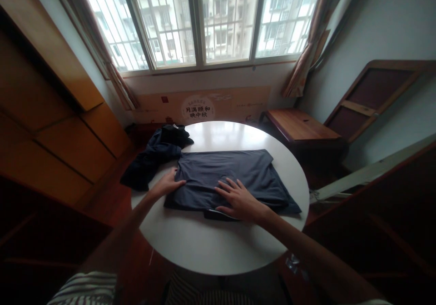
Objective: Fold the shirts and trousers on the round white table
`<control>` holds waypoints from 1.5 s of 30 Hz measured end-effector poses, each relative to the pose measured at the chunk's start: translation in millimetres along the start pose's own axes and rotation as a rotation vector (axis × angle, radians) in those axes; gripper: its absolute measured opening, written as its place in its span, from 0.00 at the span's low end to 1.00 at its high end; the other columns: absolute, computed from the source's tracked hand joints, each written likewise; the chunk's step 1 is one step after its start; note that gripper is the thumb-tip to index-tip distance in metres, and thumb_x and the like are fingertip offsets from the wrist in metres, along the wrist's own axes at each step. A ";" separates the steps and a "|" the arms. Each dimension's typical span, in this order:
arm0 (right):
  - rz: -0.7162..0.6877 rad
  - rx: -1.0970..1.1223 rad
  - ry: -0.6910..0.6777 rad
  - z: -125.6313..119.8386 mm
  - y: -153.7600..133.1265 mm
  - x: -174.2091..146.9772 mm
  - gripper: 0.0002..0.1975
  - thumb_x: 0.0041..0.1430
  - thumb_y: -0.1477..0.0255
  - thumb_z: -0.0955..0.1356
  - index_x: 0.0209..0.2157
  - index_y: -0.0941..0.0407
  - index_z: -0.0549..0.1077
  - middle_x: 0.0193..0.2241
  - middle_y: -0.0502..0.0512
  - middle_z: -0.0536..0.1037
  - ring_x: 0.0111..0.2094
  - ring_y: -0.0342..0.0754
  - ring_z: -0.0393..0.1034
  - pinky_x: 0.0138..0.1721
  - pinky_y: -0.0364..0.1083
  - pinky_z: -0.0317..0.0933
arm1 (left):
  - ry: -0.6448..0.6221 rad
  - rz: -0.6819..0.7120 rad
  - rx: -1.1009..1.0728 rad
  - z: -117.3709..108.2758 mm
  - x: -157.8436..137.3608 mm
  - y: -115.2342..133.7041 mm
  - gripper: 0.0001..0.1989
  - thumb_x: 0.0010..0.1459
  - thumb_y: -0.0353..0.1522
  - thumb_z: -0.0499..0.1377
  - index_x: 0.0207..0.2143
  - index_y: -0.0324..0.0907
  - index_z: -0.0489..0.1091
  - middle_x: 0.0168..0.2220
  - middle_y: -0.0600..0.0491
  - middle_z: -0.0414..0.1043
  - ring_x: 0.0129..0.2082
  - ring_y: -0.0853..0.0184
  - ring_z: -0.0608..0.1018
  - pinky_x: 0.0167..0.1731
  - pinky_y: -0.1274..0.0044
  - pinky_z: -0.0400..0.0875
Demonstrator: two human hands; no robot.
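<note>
A dark blue-grey garment [218,177], folded into a broad, roughly rectangular shape, lies on a white round table [218,246]. My left hand [167,183] touches its left edge, thumb resting on the cloth and apart from the fingers. Flat on the front middle of the garment lies my right hand [240,201], its fingers spread. A darker layer with a pale edge shows under the front side, near my right thumb. At the right, one corner of the cloth juts out beyond the fold. What kind of garment it is cannot be made out.
Crumpled dark clothes [153,155] hang over the table's left edge. A low wooden stand [303,125] is at the back right, beside a wooden-framed panel [378,91]. Orange-brown cabinets [75,137] line the left. A printed board [200,105] rests below the barred window.
</note>
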State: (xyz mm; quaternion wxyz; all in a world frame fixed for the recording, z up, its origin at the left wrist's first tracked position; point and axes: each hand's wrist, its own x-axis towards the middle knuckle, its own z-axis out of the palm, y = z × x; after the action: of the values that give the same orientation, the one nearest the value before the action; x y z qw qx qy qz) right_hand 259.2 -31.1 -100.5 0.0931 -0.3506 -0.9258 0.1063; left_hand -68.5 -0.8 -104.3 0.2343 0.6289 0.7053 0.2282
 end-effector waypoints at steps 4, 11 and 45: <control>-0.125 0.120 0.087 -29.4 17.1 -40.1 0.33 0.60 0.51 0.68 0.61 0.55 0.67 0.58 0.64 0.71 0.59 0.59 0.65 0.60 0.58 0.60 | 0.223 0.247 0.255 6.5 -33.3 -3.4 0.24 0.59 0.38 0.61 0.56 0.40 0.65 0.49 0.42 0.73 0.50 0.54 0.76 0.53 0.64 0.70; -0.067 0.037 0.180 -24.8 71.0 -112.5 0.18 0.62 0.68 0.69 0.53 0.53 0.74 0.51 0.64 0.75 0.52 0.57 0.71 0.52 0.57 0.69 | 0.004 0.844 0.345 3.5 -99.6 3.7 0.19 0.61 0.42 0.61 0.53 0.46 0.71 0.47 0.46 0.73 0.46 0.59 0.76 0.47 0.66 0.74; -0.335 -0.391 0.338 8.0 37.8 -83.1 0.23 0.57 0.87 0.61 0.52 0.61 0.75 0.43 0.64 0.78 0.43 0.54 0.69 0.45 0.53 0.67 | -0.030 1.293 0.412 50.9 -76.5 37.0 0.17 0.66 0.33 0.56 0.56 0.36 0.67 0.46 0.42 0.70 0.42 0.64 0.74 0.42 0.72 0.77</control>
State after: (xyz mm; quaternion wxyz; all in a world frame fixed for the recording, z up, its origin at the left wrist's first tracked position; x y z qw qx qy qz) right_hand 342.3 -60.1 -126.2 0.1929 -0.2170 -0.9450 -0.1504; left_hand -0.6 -71.6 -118.2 -0.0641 0.9592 0.2130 0.1748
